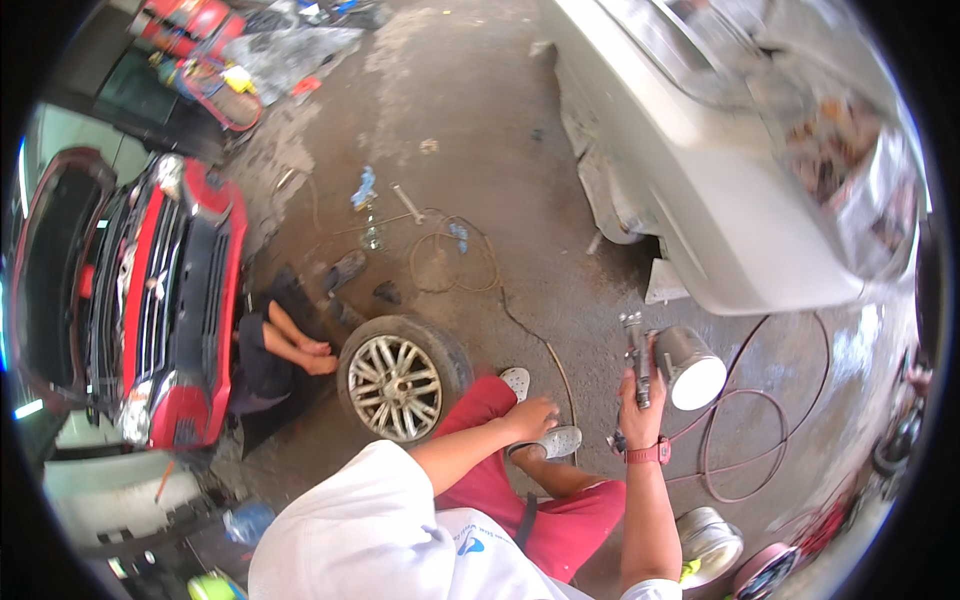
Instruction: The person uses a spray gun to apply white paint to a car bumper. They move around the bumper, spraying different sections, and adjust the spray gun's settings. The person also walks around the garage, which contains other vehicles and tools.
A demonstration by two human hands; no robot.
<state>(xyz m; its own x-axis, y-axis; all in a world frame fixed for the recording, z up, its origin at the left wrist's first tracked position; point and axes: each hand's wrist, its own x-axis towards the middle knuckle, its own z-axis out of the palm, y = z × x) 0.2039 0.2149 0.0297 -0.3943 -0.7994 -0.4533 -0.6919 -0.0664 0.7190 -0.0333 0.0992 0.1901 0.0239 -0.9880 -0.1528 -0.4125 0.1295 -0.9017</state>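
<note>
My right hand (640, 405) is closed around the handle of a metal spray gun (634, 345), out to the right of my knees. Beside the gun, apparently joined to it, is a silver cylindrical cup (688, 350) with a white round face; the join is hidden. A red watch is on my right wrist. My left hand (533, 418) hangs loosely over my lower leg, just above a grey clog (560, 442), holding nothing, its fingers somewhat apart. A tire on a silver alloy wheel (396, 388) stands tilted to the left of my red trousers.
A pale car body with plastic sheeting (720, 190) fills the upper right. At left is a red car with its hood raised (165, 290); a person's bare legs (295, 340) extend from beside it. A coiled hose (745, 440) lies at right, a lug wrench (408, 203) farther ahead.
</note>
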